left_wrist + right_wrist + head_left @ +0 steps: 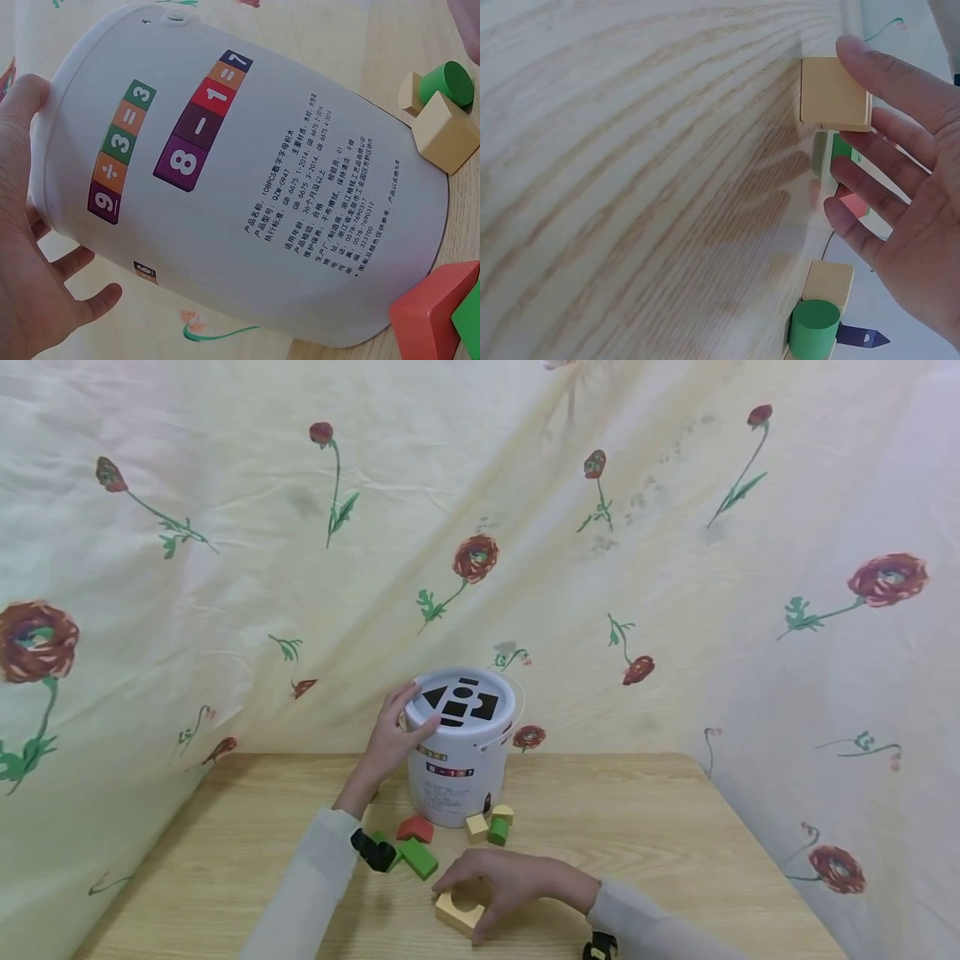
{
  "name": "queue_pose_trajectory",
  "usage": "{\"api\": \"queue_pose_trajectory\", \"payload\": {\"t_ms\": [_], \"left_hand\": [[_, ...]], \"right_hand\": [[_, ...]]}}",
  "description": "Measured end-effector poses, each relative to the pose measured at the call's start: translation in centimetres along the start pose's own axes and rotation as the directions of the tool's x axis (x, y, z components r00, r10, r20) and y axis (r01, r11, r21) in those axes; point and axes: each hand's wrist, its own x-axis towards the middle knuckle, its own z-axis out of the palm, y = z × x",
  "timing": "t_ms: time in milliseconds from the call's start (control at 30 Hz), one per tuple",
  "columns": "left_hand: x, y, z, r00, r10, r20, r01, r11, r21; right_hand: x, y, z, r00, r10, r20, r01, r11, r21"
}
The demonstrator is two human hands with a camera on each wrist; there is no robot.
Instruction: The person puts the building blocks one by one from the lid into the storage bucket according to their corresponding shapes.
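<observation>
A white bucket (459, 768) with a shape-cutout lid (461, 697) stands on the wooden table (675, 827). My left hand (393, 735) grips it at the rim, thumb on the lid's edge and fingers round the side. In the left wrist view that hand (34, 255) wraps the bucket's (262, 187) wall, which bears number-block pictures. My right hand (498, 881) arches over a yellow arch-shaped block (459, 910) near the front edge, with fingers at its far end and thumb at its near end. In the right wrist view the hand's (900, 195) index fingertip lies on the yellow block (832, 94).
Loose blocks lie in front of the bucket: a red one (415, 828), a green bar (417, 858), a yellow cube (476, 827) and a green cylinder (498, 832). Flowered cloth (225, 568) hangs behind and on both sides of the table.
</observation>
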Motion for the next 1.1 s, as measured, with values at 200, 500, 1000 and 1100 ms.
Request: {"api": "queue_pose_trajectory", "payload": {"t_ms": [200,500,1000,1100], "left_hand": [[0.0,0.0,0.0,1.000,-0.007,-0.002,0.007,1.000,0.007],[-0.1,-0.2,0.0,1.000,0.001,-0.002,-0.001,1.000,-0.002],[0.0,-0.2,0.1,1.000,0.008,-0.004,-0.008,1.000,-0.003],[-0.1,-0.1,0.0,1.000,0.003,-0.004,-0.003,1.000,-0.002]], "right_hand": [[-0.1,0.0,0.1,0.996,0.072,-0.054,-0.073,0.997,-0.027],[-0.6,0.4,0.1,0.983,0.147,-0.110,-0.156,0.985,-0.078],[-0.8,1.3,0.9,0.981,0.167,-0.103,-0.174,0.983,-0.061],[-0.8,1.3,1.0,0.981,0.161,-0.105,-0.167,0.985,-0.046]]}}
